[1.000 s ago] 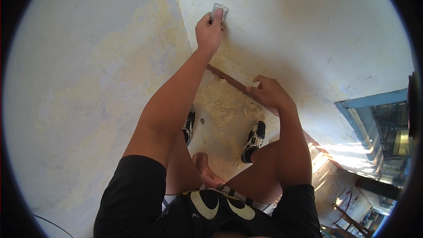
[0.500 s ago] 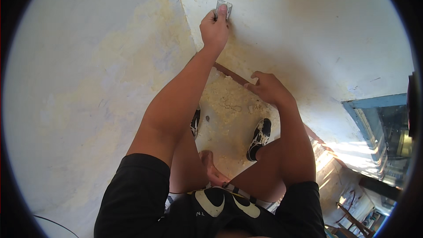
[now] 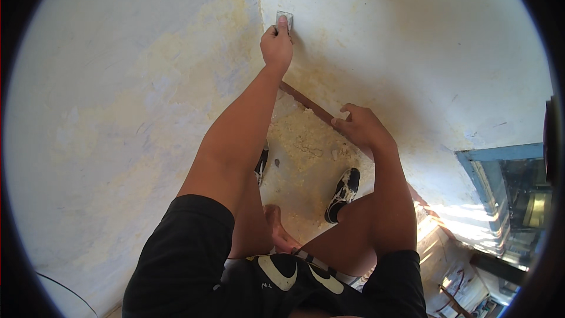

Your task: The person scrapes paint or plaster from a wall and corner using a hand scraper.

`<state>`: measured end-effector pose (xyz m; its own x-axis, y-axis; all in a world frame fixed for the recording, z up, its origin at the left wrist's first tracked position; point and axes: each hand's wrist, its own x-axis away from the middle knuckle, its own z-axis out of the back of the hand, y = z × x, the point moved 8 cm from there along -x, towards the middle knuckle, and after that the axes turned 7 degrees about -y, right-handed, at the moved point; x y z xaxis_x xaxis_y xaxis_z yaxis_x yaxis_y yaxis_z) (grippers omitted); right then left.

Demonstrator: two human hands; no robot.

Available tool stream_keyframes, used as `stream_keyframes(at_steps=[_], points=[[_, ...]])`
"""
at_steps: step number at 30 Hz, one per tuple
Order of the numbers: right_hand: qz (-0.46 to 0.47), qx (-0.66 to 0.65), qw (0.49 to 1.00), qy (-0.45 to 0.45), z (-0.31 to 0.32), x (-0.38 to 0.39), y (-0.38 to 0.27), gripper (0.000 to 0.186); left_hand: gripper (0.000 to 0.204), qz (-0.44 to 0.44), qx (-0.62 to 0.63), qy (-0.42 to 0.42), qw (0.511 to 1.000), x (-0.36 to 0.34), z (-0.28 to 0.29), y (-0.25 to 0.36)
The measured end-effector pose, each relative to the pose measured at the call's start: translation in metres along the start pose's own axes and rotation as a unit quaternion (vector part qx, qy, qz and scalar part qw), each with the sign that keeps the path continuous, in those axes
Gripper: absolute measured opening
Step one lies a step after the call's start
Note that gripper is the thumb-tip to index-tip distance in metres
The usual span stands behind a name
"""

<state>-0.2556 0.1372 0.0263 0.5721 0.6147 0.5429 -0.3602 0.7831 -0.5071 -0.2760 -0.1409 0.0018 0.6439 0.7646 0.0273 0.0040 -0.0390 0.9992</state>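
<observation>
My left hand (image 3: 275, 52) is raised to the right-hand wall (image 3: 406, 47), close to the corner. It is closed around a small, flat grey scraper (image 3: 289, 16), with the thumb pressed along its face. The scraper's flat end lies against the wall or just off it; its handle is hidden in my fingers. My right hand (image 3: 368, 129) hangs lower beside the same wall, over the brown baseboard (image 3: 312, 106). Its fingers are curved and apart, with nothing in them. Yellowish stains and patchy paint mark this wall and the left-hand wall (image 3: 118, 76).
Pale flakes and crumbs litter the floor (image 3: 294, 135) between my black shoes (image 3: 344, 194). A skin-coloured shape (image 3: 276, 228), perhaps a foot, shows between my legs. A blue-framed window (image 3: 500, 153) stands at the right. At the lower left runs a thin dark cable (image 3: 67, 288).
My left hand and the scraper have moved down the wall and closer to the corner. The view has shifted slightly. My right hand stays apart from the wall's corner, fingers still spread.
</observation>
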Motion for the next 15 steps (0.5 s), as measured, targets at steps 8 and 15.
stream_keyframes(at_steps=[8, 15], points=[[-0.009, 0.004, 1.0, -0.003, 0.001, 0.002, 0.003, 0.05, 0.049, -0.039, 0.065, -0.041, 0.996, -0.007, -0.001, 0.021], [-0.009, 0.012, 1.0, -0.006, 0.0, -0.002, 0.004, 0.049, 0.05, -0.03, 0.02, -0.046, 0.998, -0.014, 0.007, 0.032]])
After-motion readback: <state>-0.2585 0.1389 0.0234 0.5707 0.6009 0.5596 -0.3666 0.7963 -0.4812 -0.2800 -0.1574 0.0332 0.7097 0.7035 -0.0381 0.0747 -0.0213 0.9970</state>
